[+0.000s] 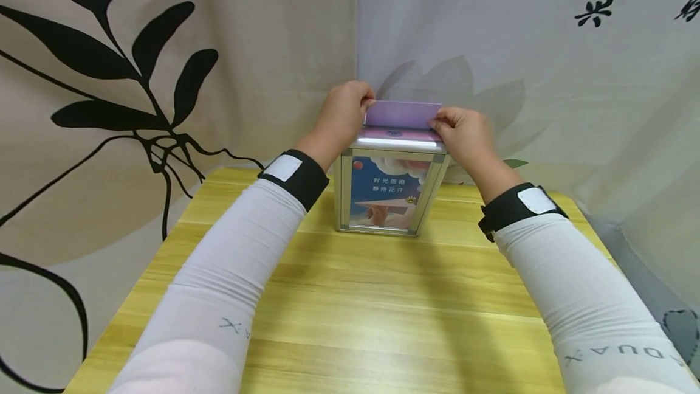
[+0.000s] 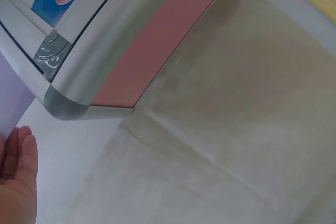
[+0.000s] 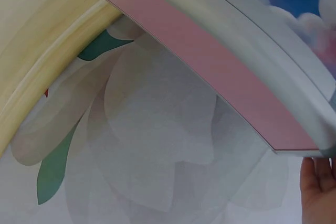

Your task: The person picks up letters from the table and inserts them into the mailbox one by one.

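A silver-framed box [image 1: 343, 193] stands upright near the back of the table, with a blue picture and white Chinese text behind its front panel. At its top, a flat purple card [image 1: 403, 114] spans between both hands. My left hand [image 1: 344, 111] pinches the card's left end, and my right hand [image 1: 467, 137] pinches its right end. In the left wrist view, the left fingers [image 2: 26, 166] lie beside a strip of the purple card [image 2: 11, 90], near the box's corner [image 2: 65, 100]. The right wrist view shows the right fingers [image 3: 310, 174] by the box's pink side [image 3: 226, 64]; the card is hidden there.
The box rests on a yellow wood-grain table [image 1: 383, 309]. Behind the table hangs a pale curtain [image 1: 284, 47] printed with black leaves, flowers and characters. Both forearms wear white sleeves and black wrist bands [image 1: 312, 181].
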Available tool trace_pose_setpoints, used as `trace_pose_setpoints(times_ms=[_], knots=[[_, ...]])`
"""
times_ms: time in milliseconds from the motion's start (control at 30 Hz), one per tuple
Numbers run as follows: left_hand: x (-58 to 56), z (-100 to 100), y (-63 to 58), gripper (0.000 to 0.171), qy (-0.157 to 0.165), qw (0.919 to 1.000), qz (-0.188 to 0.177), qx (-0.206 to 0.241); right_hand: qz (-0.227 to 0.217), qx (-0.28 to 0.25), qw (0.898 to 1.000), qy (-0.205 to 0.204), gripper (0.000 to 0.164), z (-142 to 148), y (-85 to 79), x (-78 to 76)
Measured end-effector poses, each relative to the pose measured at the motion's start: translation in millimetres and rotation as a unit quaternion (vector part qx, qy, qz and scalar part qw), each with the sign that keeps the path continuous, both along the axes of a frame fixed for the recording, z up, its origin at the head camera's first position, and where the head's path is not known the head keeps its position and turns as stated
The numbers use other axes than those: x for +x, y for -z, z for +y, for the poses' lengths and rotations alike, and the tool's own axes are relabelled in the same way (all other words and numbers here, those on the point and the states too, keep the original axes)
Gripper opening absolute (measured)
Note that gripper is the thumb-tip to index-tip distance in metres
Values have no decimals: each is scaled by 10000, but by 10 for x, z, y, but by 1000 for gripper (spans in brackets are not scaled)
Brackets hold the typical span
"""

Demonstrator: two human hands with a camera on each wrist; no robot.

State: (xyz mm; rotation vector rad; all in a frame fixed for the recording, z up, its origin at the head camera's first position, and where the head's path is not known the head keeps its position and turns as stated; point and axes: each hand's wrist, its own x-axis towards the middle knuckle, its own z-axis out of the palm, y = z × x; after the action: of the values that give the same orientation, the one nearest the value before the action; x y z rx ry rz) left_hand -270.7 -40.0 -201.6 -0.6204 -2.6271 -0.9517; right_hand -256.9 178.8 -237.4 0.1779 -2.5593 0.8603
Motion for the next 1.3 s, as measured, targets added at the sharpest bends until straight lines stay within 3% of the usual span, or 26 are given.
trace_pose_setpoints(times_ms=[367, 733, 933, 1300], knots=[[-34, -34, 108, 19, -41, 9997, 214, 87, -259, -81, 9996, -115, 26, -3, -16, 11], [-82, -53, 226, 14, -116, 9991, 335, 247, -162, 27, 9998, -86, 25, -44, -93, 63], [-99, -51, 259, 15, -207, 9992, 343, 40, -219, 172, 9996, -66, 23, -56, -107, 68], [-131, -46, 355, 20, -57, 9994, 81, -337, -90, 401, 9990, -168, 21, -53, -5, 20]])
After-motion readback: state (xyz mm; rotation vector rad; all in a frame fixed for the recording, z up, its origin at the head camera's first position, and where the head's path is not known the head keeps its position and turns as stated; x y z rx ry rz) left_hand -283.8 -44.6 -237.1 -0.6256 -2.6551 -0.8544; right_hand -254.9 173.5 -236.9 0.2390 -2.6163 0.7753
